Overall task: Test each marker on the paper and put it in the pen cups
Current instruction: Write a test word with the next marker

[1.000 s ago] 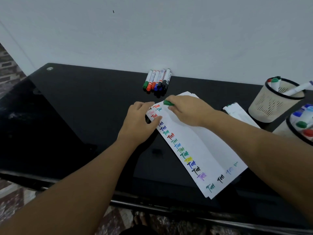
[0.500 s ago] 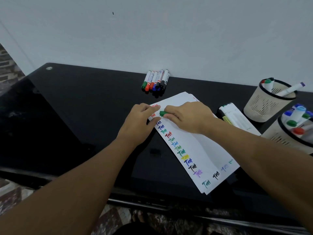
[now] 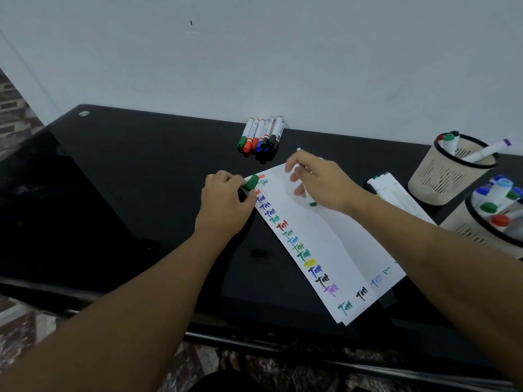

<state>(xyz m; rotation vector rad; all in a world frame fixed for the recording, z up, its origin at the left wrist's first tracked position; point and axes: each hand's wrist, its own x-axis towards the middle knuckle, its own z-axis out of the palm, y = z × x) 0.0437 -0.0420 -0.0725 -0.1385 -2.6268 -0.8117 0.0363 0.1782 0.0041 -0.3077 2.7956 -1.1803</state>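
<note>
1. Head view, starting left: my left hand (image 3: 226, 202) pinches the green cap (image 3: 251, 182) in its fingers at the paper's (image 3: 325, 236) far left corner.
2. Loose markers (image 3: 261, 134) wait by the table's (image 3: 127, 179) back edge.
3. My right hand (image 3: 319, 181) has its fingers curled round the uncapped green marker (image 3: 312, 204), tip low over the paper, just right of the column of test marks.
4. I judge this the testing step; next I must write a mark, recap, then reach right.
5. Pen cups (image 3: 452, 171) stand at the table's right edge, already holding markers.
</note>
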